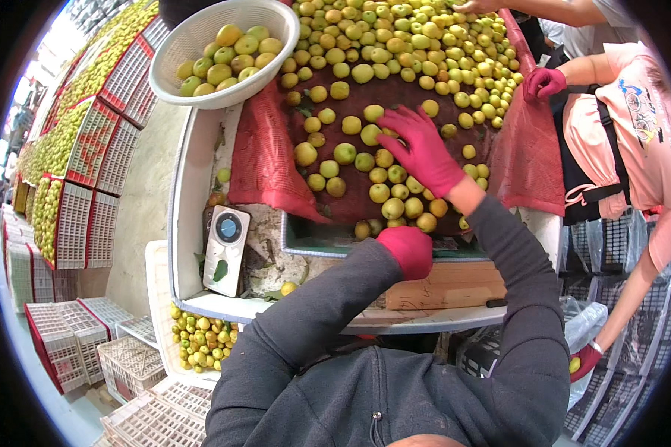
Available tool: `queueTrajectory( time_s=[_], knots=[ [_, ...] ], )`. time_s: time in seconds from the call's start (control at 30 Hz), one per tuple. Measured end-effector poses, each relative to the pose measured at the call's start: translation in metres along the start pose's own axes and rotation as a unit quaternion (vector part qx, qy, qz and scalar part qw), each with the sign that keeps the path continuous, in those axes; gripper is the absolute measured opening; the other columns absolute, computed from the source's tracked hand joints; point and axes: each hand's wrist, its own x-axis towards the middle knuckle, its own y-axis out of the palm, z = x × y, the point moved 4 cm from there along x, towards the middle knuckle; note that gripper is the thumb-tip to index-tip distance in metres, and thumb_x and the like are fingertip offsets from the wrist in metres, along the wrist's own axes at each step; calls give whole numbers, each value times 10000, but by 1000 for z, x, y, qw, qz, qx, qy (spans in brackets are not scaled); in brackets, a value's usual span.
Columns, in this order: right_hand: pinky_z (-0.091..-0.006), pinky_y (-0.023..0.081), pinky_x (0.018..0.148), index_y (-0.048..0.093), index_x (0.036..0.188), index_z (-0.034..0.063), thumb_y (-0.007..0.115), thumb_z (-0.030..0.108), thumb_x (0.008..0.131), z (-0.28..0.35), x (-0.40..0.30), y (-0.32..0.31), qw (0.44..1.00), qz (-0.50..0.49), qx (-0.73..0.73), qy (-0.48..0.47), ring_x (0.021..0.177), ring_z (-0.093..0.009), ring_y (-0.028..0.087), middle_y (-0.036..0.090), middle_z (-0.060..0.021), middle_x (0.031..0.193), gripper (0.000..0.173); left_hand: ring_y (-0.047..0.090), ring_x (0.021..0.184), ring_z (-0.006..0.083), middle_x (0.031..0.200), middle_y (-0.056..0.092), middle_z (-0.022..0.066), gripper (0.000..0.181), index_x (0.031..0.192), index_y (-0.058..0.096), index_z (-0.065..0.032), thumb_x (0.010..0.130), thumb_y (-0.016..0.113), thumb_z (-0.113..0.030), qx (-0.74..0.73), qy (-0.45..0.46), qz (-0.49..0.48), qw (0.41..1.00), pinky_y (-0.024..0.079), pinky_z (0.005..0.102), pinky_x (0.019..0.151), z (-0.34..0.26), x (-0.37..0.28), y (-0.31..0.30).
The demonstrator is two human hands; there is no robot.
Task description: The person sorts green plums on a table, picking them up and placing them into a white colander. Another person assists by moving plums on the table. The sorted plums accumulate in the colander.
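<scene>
Many yellow-green round fruits [345,153] lie on a dark red cloth [363,95] with red mesh sides. My right hand [422,151], in a pink glove, reaches over the fruits with its fingers spread, the fingertips beside a few of them. Near the front edge of the cloth is my left hand [407,251], also gloved in pink and bent inward; its fingers are hidden, so what it holds cannot be told. A white plastic colander [170,92] with several fruits stands at the upper left.
A phone-like device [227,251] with a leaf on it leans inside the white tray [185,207]. A cardboard piece [447,285] lies at the front. Stacked crates [72,223] of fruit stand left. At right, a co-worker's gloved hand [545,84] touches the mesh; another [584,360] holds a fruit.
</scene>
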Motion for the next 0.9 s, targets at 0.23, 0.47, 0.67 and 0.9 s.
queueTrajectory(
  time_s=[0.23,0.47,0.67,0.9],
  knots=[
    [-656,199,1214,545,1478,237,652,496,934,17,153,95,989,-27,-130,-68,1513,-420,328,419,-98,1625,612,731,1000,372,1060,762,180,293,1003,788,-79,853,616,-263,-47,37,-31,998,583,461,854,7,4,8],
    [-785,57,1167,550,1466,389,592,720,861,-3,176,136,968,35,-248,-34,1534,-440,288,398,-68,1647,691,691,1131,364,1212,728,189,417,1178,738,-89,908,657,-397,-94,159,-98,978,552,448,938,12,-2,6],
    [-801,37,1159,605,1428,385,522,765,892,-58,132,75,952,53,-268,140,1534,-425,287,384,-14,1658,662,740,973,358,1030,770,169,301,994,792,-73,880,631,-300,-40,37,-26,998,591,460,840,12,10,15],
    [-789,116,1152,417,1575,394,460,824,888,-93,37,-1,922,83,-295,235,1548,-428,229,272,-28,1710,812,726,935,396,978,755,196,365,1068,750,-73,911,675,-394,-5,16,-2,1000,578,504,841,1,-5,-5]
  ],
)
